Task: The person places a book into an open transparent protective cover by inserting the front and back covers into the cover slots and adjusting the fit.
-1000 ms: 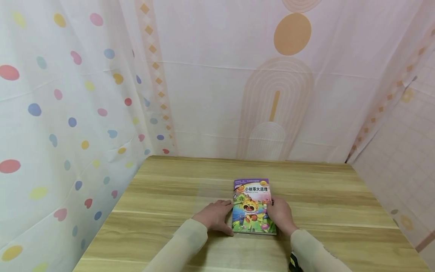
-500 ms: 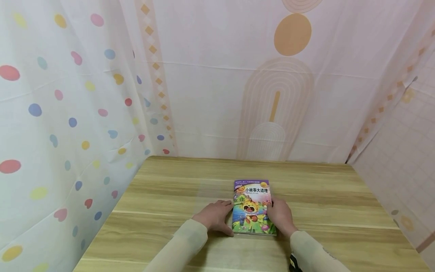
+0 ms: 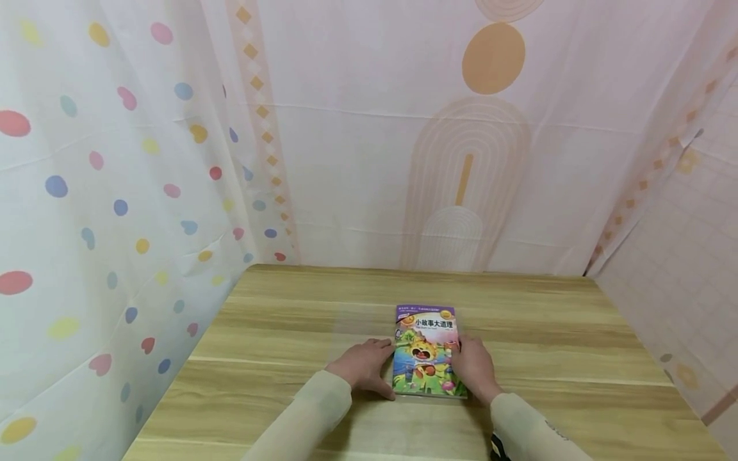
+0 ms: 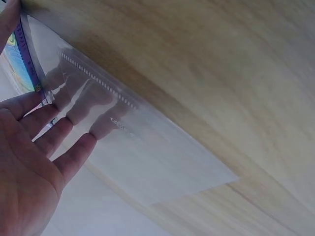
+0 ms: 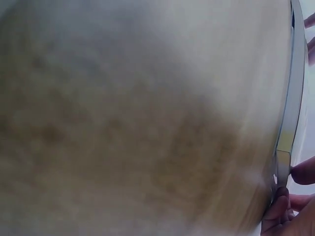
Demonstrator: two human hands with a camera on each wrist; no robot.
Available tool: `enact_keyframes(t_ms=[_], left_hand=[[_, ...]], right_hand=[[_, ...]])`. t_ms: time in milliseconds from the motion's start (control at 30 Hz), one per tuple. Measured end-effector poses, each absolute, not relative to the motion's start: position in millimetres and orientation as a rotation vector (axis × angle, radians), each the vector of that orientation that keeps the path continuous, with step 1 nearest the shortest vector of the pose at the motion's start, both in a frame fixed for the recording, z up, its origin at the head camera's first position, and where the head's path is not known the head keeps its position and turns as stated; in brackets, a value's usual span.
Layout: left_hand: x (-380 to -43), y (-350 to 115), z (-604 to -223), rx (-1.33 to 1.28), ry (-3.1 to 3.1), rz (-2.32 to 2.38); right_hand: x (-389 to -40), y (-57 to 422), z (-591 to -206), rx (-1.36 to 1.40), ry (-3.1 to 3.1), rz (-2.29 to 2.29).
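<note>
A storybook (image 3: pixel 423 352) with a purple top band and a cartoon lion on its cover lies face up on the wooden table. My left hand (image 3: pixel 362 367) rests at its left side, thumb and fingers spread. In the left wrist view, the fingers of that left hand (image 4: pixel 34 162) lie fairly straight against a clear plastic sheet (image 4: pixel 162 152) with a row of small marks, which sticks out past the book. My right hand (image 3: pixel 475 369) pinches the book's right edge, thumb on the cover; in the right wrist view, its fingers (image 5: pixel 278 211) are curled at the book's edge (image 5: pixel 294 98).
The pale wooden table (image 3: pixel 277 320) extends around the book on all sides. A dotted curtain (image 3: pixel 115 256) hangs along the left, and a patterned cloth (image 3: pixel 346 160) hangs behind the table. Something black and yellow (image 3: pixel 499 448) shows under the right sleeve.
</note>
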State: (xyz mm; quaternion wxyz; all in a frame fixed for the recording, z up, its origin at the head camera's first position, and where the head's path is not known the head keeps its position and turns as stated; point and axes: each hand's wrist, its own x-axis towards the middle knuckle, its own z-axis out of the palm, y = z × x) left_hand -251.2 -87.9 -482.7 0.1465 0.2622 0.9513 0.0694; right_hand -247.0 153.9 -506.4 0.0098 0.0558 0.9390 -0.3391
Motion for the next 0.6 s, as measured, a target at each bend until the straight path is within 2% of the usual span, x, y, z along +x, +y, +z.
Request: enact_keyframes(t_ms=[600], left_hand=[[-251.1,-88.6,-481.1,0.734,2.731,0.223]], right_hand=[[-247.0,158.4,-509.7,0.233,2.859,-1.203]])
